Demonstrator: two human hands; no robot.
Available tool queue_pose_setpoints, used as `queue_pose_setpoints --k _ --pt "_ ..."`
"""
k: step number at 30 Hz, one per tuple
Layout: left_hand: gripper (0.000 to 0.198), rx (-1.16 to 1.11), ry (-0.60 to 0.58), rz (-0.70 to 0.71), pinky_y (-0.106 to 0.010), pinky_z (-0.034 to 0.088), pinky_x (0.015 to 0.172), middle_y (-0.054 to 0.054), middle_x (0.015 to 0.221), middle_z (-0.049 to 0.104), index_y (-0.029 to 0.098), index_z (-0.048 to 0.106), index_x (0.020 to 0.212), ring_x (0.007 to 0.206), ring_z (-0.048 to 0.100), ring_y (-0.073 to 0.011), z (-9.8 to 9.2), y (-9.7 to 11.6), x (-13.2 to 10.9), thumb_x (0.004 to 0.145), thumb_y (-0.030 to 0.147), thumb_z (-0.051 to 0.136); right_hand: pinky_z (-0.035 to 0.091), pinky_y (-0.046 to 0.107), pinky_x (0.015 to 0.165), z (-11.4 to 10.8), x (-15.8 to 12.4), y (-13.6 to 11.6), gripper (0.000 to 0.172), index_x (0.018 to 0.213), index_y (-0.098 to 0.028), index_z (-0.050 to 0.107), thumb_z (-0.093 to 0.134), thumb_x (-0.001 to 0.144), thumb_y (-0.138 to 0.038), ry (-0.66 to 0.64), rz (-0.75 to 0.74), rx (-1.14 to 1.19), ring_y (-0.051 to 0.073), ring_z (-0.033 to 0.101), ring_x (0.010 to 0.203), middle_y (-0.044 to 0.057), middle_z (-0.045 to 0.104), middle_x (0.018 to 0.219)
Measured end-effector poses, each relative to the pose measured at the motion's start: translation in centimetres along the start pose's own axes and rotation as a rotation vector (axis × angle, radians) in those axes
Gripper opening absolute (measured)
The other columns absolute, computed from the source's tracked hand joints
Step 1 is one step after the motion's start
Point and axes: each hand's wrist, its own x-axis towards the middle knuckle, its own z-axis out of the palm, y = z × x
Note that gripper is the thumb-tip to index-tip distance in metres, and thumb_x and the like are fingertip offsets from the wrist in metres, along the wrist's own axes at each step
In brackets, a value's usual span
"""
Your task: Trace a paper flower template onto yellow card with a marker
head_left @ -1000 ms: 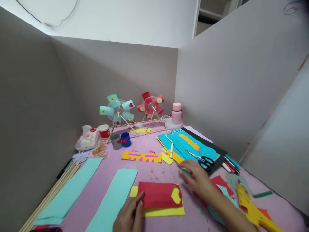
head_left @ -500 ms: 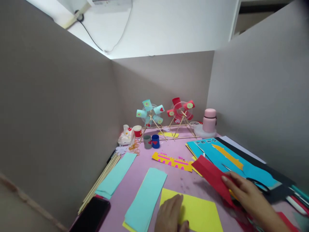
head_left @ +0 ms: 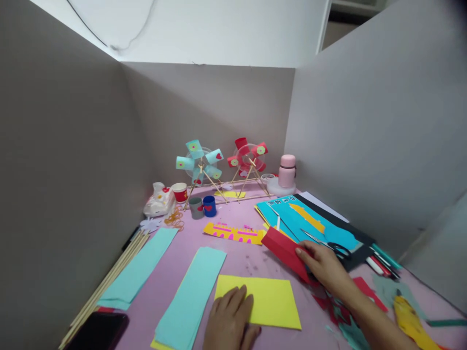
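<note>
My left hand [head_left: 229, 318] lies on a sheet of yellow paper [head_left: 275, 301] at the near middle of the table, its fingers stretched out over the left part. Held between thumb and fingers of my right hand [head_left: 321, 265] is a piece of red paper [head_left: 282, 250] with a crease along it. The red paper is tilted above the table. Left of the yellow sheet lies a stack of light blue paper strips [head_left: 193, 296]. Black-handled scissors [head_left: 337, 249] rest on blue sheets [head_left: 292, 221] beyond my right hand.
Two stick-framed paper wheels, one light blue [head_left: 200, 163] and one red [head_left: 250, 158], stand at the back. Nearby are a pink flask [head_left: 287, 171] and a paper cup [head_left: 180, 193]. A phone [head_left: 98, 330] lies near left, a yellow glue gun [head_left: 410, 321] near right.
My view has turned to the right, so the glue gun and more scraps now show. Both hands keep about the same places, the left on the yellow paper, the right with the red paper.
</note>
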Motion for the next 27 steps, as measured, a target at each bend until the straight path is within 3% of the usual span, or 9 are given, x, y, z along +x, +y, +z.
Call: queue_pose_setpoints --k 3,6,9,11,12,15,18,21,27 --pt "0.021 -0.041 0.041 -0.025 -0.033 0.057 0.069 -0.006 0.1 0.073 0.021 0.066 0.097 0.087 0.069 -0.0235 -0.3 0.2 0.6 0.082 0.033 0.058 0.044 0.043 0.078 0.0 0.1 0.7 0.034 0.095 -0.015 0.062 0.039 0.086 -0.039 0.113 0.025 -0.067 0.03 0.059 0.089 0.013 0.066 0.091" --pt "0.023 -0.097 0.078 -0.089 -0.03 0.056 0.067 -0.003 0.087 0.075 0.021 0.067 0.089 0.077 0.07 -0.0194 -0.8 0.5 0.9 0.09 0.028 0.045 0.032 0.049 0.098 -0.3 -0.7 0.0 0.045 0.117 -0.013 0.055 0.041 0.086 -0.042 0.178 -0.033 -0.067 0.032 0.043 0.118 0.018 0.052 0.124" --pt "0.025 -0.164 0.085 -0.178 -0.028 0.054 0.062 -0.004 0.079 0.074 0.02 0.066 0.087 0.07 0.068 -0.018 -1.4 0.7 0.8 0.092 0.028 0.042 0.035 0.041 0.1 -0.1 -2.3 -2.3 0.051 0.125 -0.021 0.051 0.053 0.082 -0.046 -0.119 -0.264 0.117 0.026 0.044 0.122 0.012 0.05 0.131" --pt "0.022 -0.226 0.079 -0.214 -0.027 0.053 0.064 -0.001 0.076 0.072 0.022 0.065 0.086 0.068 0.067 -0.0162 -1.8 0.7 0.7 0.091 0.028 0.045 0.039 0.042 0.094 0.4 -3.2 -3.8 0.035 0.106 -0.02 0.064 0.059 0.079 -0.042 -0.276 -0.369 0.164 0.027 0.054 0.107 0.011 0.064 0.111" --pt "0.019 -0.257 0.079 -0.226 -0.027 0.052 0.066 0.0 0.077 0.072 0.024 0.066 0.088 0.069 0.067 -0.0157 -2.1 0.7 0.7 0.089 0.03 0.048 0.043 0.041 0.085 0.6 -3.5 -4.3 0.026 0.091 -0.019 0.068 0.052 0.085 -0.039 -0.28 -0.347 0.211 0.025 0.06 0.09 0.009 0.068 0.091" --pt "0.02 -0.357 0.104 -0.362 -0.027 0.053 0.07 -0.001 0.086 0.073 0.024 0.066 0.096 0.077 0.068 -0.0168 -2.8 0.5 0.9 0.085 0.037 0.055 0.048 0.034 0.064 0.9 -3.4 -4.6 0.035 0.08 -0.015 0.065 0.049 0.086 -0.046 -0.231 0.009 0.614 0.022 0.062 0.067 0.008 0.068 0.072" --pt "0.028 -0.855 0.103 -0.838 -0.025 0.054 0.065 -0.005 0.088 0.074 0.019 0.067 0.095 0.077 0.069 -0.0191 -3.3 0.4 1.7 0.081 0.042 0.058 0.05 0.034 0.066 0.7 -3.0 -4.1 0.044 0.09 -0.013 0.065 0.064 0.075 -0.054 -0.339 0.301 1.066 0.023 0.067 0.067 0.009 0.071 0.075" --pt "0.038 -1.406 0.094 -1.241 -0.028 0.053 0.059 -0.007 0.081 0.075 0.015 0.066 0.094 0.069 0.069 -0.0216 -3.8 0.6 2.5 0.072 0.046 0.066 0.051 0.035 0.069 0.8 -2.8 -3.7 0.049 0.091 -0.011 0.066 0.07 0.069 -0.055 -0.371 0.37 1.194 0.024 0.069 0.07 0.01 0.072 0.075" --pt "0.039 -1.538 0.132 -1.358 -0.029 0.053 0.059 -0.007 0.08 0.075 0.015 0.065 0.094 0.072 0.069 -0.0229 -4.1 0.7 2.9 0.069 0.043 0.071 0.051 0.038 0.074 1.5 -3.0 -3.5 0.054 0.088 -0.01 0.068 0.069 0.067 -0.059 -0.373 0.371 1.181 0.027 0.07 0.075 0.013 0.073 0.077"
